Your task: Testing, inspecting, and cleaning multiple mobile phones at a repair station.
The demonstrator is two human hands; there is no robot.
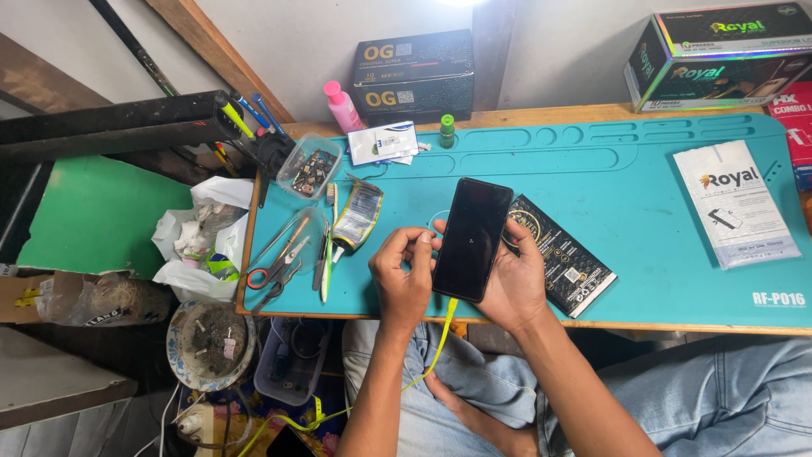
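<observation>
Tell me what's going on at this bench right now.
A seated person holds a black smartphone with a dark screen over a teal work mat. The right hand cradles its right edge from below, and the left hand grips its left edge with the fingers. A yellow strap hangs from the phone's lower end toward the lap. A black packet lies on the mat beside the right hand; scissors and tweezers sit left.

Both hands, left (403, 275) and right (514, 279), curl inward, forearms converging.
</observation>
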